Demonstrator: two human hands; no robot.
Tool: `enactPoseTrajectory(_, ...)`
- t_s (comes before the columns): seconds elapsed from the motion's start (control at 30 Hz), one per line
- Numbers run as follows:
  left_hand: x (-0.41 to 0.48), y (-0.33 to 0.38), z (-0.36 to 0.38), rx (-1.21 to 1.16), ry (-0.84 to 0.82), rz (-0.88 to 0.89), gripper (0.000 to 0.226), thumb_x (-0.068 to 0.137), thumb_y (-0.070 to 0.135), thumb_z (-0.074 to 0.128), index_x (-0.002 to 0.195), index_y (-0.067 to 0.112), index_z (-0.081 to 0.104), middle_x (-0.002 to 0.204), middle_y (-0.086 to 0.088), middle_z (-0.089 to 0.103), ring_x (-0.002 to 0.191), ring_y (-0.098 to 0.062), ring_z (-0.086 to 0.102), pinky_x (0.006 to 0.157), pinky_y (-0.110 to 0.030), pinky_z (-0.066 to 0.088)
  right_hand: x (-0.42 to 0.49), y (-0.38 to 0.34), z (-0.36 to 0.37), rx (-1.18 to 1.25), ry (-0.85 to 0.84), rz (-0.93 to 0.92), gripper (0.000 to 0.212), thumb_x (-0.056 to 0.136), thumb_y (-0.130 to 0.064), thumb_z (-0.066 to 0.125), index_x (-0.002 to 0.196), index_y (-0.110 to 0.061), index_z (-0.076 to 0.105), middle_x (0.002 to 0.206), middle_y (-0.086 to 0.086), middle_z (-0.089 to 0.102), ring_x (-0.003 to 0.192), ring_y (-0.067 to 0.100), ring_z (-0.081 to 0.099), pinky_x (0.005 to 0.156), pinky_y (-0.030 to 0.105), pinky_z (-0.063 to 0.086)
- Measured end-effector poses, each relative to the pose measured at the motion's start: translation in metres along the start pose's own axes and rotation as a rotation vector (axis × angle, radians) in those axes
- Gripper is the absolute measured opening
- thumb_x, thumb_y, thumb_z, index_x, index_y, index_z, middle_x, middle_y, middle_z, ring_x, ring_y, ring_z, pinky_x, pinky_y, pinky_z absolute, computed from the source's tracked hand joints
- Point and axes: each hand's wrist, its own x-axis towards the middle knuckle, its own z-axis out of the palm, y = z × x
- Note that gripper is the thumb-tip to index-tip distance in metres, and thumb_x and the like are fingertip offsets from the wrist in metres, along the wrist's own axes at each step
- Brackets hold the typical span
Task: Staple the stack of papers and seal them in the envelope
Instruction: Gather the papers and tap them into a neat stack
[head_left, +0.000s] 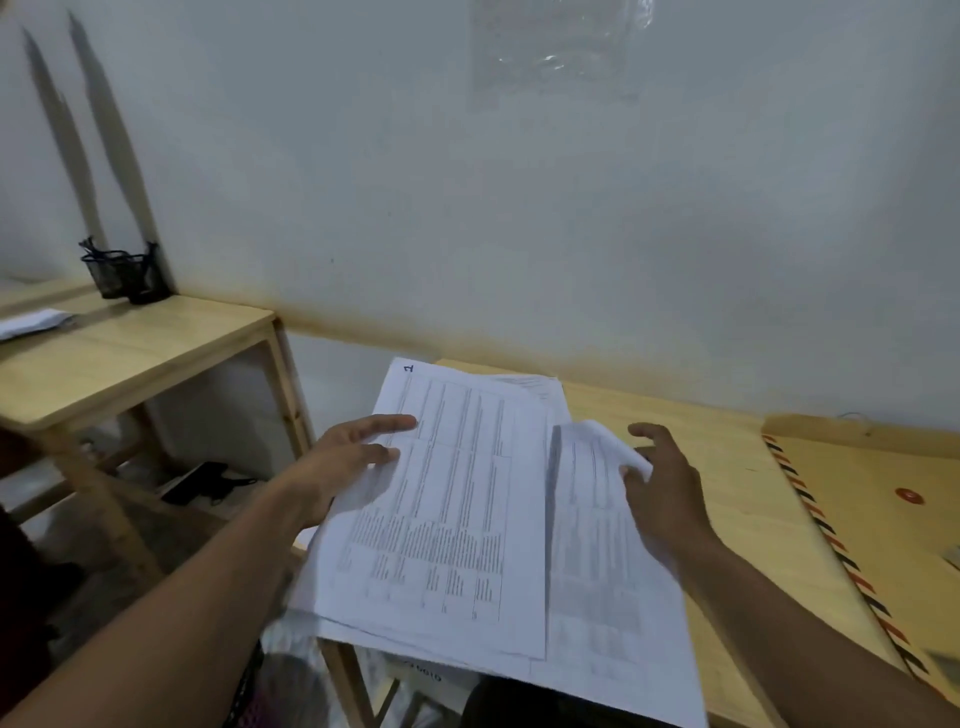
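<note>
At the near edge of the pale wooden desk (727, 457), we gather the splayed stack of white printed sheets (441, 519).
Our left hand (348, 457) grasps its left edge, our right hand (660, 488) pinches a curling page; overhanging like this, pages could slide off. Beyond lies the tan striped-border envelope (872, 545).

A black mesh pen holder (118, 274) stands at the back of a side table (156, 358) on the left, a white sheet (32, 322) lying nearby. A dark object (200, 482) lies under it; clear plastic (556, 52) hangs on the wall (363, 182)
</note>
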Motion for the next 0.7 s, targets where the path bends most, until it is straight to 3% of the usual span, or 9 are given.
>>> enactPoseTrajectory(0.1, -0.001, 0.004, 0.018, 0.141, -0.008, 0.031, 0.037, 0.097, 0.005, 0.058, 0.110, 0.034, 0.077, 0.126, 0.002, 0.070, 0.105, -0.023, 0.071, 0.088, -0.035, 0.057, 0.010, -0.017, -0.012, 0.352, -0.106, 0.055, 0.041, 0.097, -0.002, 0.051, 0.126, -0.031, 0.051, 0.121, 0.004, 0.064, 0.091, 0.025, 0.067, 0.066, 0.032, 0.052)
enactPoseTrajectory(0.2, 0.002, 0.005, 0.044, 0.179, -0.045, 0.072, 0.036, 0.096, 0.008, 0.061, 0.111, 0.037, 0.076, 0.133, 0.007, 0.064, 0.117, -0.021, 0.063, 0.107, -0.042, 0.048, 0.018, -0.032, -0.013, 0.560, -0.136, 0.133, 0.044, 0.093, -0.004, 0.061, 0.121, -0.036, 0.053, 0.119, 0.004, 0.068, 0.096, 0.029, 0.070, 0.079, 0.047, 0.059)
enactPoseTrajectory(0.27, 0.007, 0.003, 0.061, 0.204, -0.069, 0.099, 0.036, 0.095, 0.010, 0.062, 0.111, 0.039, 0.075, 0.136, 0.009, 0.061, 0.123, -0.019, 0.059, 0.110, -0.042, 0.044, 0.022, -0.040, -0.013, 0.641, -0.109, 0.161, 0.044, 0.090, -0.008, 0.067, 0.121, -0.036, 0.053, 0.115, 0.006, 0.071, 0.092, 0.029, 0.072, 0.072, 0.046, 0.061)
enactPoseTrajectory(0.37, 0.010, 0.001, 0.079, 0.207, -0.031, 0.164, 0.034, 0.094, 0.006, 0.065, 0.109, 0.034, 0.076, 0.131, 0.011, 0.063, 0.114, -0.010, 0.061, 0.093, -0.025, 0.049, 0.021, -0.050, -0.015, 0.734, -0.077, 0.205, 0.028, 0.097, -0.024, 0.059, 0.123, -0.031, 0.052, 0.101, 0.006, 0.072, 0.073, 0.025, 0.067, 0.059, 0.035, 0.053)
enactPoseTrajectory(0.43, 0.011, -0.002, 0.083, 0.238, 0.044, 0.227, 0.032, 0.090, 0.003, 0.069, 0.104, 0.031, 0.076, 0.125, 0.011, 0.065, 0.115, -0.011, 0.060, 0.092, -0.023, 0.047, 0.021, -0.049, -0.015, 0.835, -0.079, 0.237, 0.025, 0.099, -0.039, 0.053, 0.121, -0.028, 0.052, 0.103, 0.003, 0.066, 0.073, 0.023, 0.062, 0.064, 0.036, 0.051)
enactPoseTrajectory(0.5, 0.013, -0.006, 0.078, 0.261, 0.091, 0.248, 0.034, 0.086, 0.001, 0.073, 0.101, 0.031, 0.076, 0.119, 0.012, 0.068, 0.114, -0.015, 0.062, 0.097, -0.028, 0.047, 0.019, -0.045, -0.011, 0.731, -0.097, 0.187, 0.034, 0.094, -0.042, 0.062, 0.123, -0.031, 0.048, 0.108, 0.003, 0.068, 0.081, 0.023, 0.066, 0.075, 0.041, 0.054)
enactPoseTrajectory(0.53, 0.012, -0.007, 0.073, 0.248, 0.084, 0.232, 0.034, 0.083, 0.001, 0.075, 0.101, 0.031, 0.077, 0.119, 0.010, 0.069, 0.113, -0.018, 0.064, 0.100, -0.032, 0.049, 0.016, -0.043, -0.007, 0.593, -0.108, 0.124, 0.039, 0.092, -0.034, 0.067, 0.124, -0.034, 0.045, 0.108, 0.004, 0.069, 0.085, 0.023, 0.069, 0.079, 0.042, 0.056)
enactPoseTrajectory(0.63, 0.013, -0.010, 0.055, 0.003, 0.029, 0.102, 0.038, 0.078, -0.004, 0.077, 0.109, 0.018, 0.078, 0.127, -0.008, 0.069, 0.114, -0.031, 0.068, 0.106, -0.046, 0.049, 0.010, -0.042, 0.008, 0.437, -0.098, 0.040, 0.043, 0.092, -0.003, 0.058, 0.118, -0.035, 0.046, 0.104, 0.006, 0.068, 0.085, 0.023, 0.068, 0.068, 0.038, 0.054)
enactPoseTrajectory(0.7, 0.010, -0.009, 0.045, -0.078, 0.033, 0.025, 0.033, 0.086, -0.010, 0.068, 0.112, 0.009, 0.075, 0.117, -0.012, 0.074, 0.101, -0.028, 0.074, 0.098, -0.040, 0.055, 0.009, -0.046, 0.022, 0.470, -0.101, 0.050, 0.034, 0.093, 0.000, 0.052, 0.109, -0.030, 0.053, 0.102, 0.004, 0.065, 0.082, 0.023, 0.064, 0.062, 0.034, 0.051)
